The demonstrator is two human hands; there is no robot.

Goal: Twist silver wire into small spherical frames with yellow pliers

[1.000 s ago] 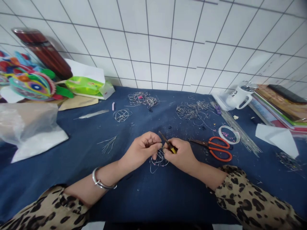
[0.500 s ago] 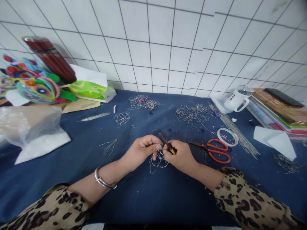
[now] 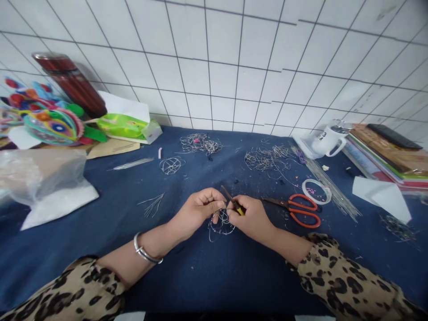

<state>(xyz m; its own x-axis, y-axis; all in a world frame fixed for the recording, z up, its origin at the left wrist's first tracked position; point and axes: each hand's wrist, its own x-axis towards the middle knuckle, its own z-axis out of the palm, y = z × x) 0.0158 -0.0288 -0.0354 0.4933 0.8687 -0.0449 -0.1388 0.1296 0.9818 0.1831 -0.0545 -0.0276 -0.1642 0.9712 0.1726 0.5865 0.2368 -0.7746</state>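
My left hand (image 3: 204, 206) is closed, thumb and fingers pinching the upper part of a round wire frame (image 3: 222, 228) with small pink beads. The frame hangs below both hands, above the blue cloth. My right hand (image 3: 249, 216) is wrapped around a yellow-handled tool (image 3: 238, 207), its dark narrow tip pointing up and left; it looks like tweezers or small pliers. The right thumb and index finger also meet the wire near the left fingertips. Orange-handled scissors (image 3: 302, 209) lie just right of my right hand. Short cut wires (image 3: 154, 204) lie left of my left hand.
Behind the hands lie tangled wire heaps (image 3: 265, 158) and a finished-looking wire ball (image 3: 171, 165). At right are a round bead dish (image 3: 329, 194), long straight wires (image 3: 334, 191), a white mug (image 3: 329, 140) and stacked books (image 3: 384, 156). A plastic bag (image 3: 50, 178) and red thermos (image 3: 72, 84) stand left.
Both hands hold nearly the same place and grip. The view has shifted very slightly; nothing has been taken up or let go.
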